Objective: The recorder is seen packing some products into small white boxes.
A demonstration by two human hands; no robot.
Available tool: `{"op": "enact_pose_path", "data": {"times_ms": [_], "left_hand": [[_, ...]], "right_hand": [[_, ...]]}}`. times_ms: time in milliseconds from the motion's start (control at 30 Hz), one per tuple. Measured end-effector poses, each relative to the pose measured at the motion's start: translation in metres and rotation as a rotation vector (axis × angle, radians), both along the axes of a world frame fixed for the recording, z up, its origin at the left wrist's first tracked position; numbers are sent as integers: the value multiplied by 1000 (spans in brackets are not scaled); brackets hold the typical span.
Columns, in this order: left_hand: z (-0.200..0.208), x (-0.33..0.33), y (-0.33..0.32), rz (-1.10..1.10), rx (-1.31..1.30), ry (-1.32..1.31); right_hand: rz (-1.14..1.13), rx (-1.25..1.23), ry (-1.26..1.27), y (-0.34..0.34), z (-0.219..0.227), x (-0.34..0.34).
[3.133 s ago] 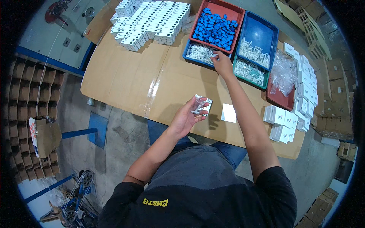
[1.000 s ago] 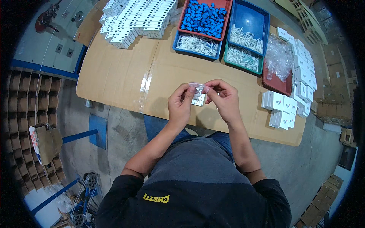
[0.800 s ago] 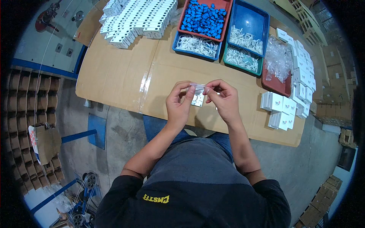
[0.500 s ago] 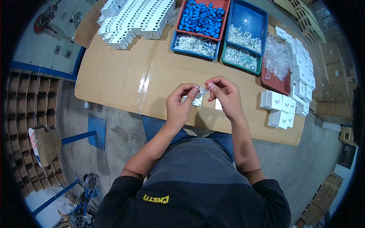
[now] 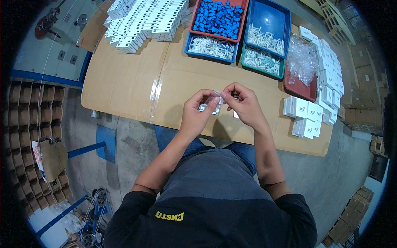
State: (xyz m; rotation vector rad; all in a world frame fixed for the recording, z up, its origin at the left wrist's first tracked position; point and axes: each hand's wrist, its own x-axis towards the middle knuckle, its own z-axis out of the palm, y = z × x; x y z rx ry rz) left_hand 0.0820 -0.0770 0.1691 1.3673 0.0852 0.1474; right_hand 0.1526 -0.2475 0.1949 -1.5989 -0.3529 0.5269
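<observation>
Cardboard [image 5: 120, 91] is spread right across the table, and its far left corner is packed with a broad block of white boxes [image 5: 147, 20], narrow ends lined up in rows. Along the right edge, more white boxes [image 5: 302, 110] are stacked in a long, uneven bank. At the far side, trays are crowded together: a blue tray [image 5: 271, 16] is set overlapping a green tray [image 5: 282, 69], while a red tray [image 5: 244, 20] is propped partly over a lower blue tray [image 5: 211, 58]. Next to the white bank, a dark red tray [image 5: 298, 87] is heaped with crumpled clear plastic [image 5: 302, 60]. And here, near the front edge, the action is centred: the left hand [image 5: 196, 111] and the right hand [image 5: 246, 109] are brought close together. Between them a small clear bag [image 5: 219, 97] is held by its upper part, pinched between thumb and forefinger of each. Beneath the left fingers a small white piece with dark marks [image 5: 216, 111] is partly exposed; whether it is gripped cannot be told. Beside the right hand a plain white card [image 5: 236, 114] is half covered. Smallest of all, blue pieces [image 5: 219, 18] are piled in the red tray, and slim white sticks [image 5: 211, 47] are scattered thickly in the lower blue one.
</observation>
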Motion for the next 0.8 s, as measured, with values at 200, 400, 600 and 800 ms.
{"op": "enact_pose_path", "data": {"times_ms": [200, 400, 600, 800], "left_hand": [[5, 1, 0, 98, -140, 58], [6, 0, -3, 142, -154, 35], [3, 1, -3, 147, -153, 17], [0, -1, -3, 143, -126, 31]], "right_hand": [[-217, 280, 251, 5, 8, -10], [-216, 164, 64, 12, 0, -22], [-237, 111, 38, 17, 2, -24], [-250, 31, -55, 17, 5, -25]]}}
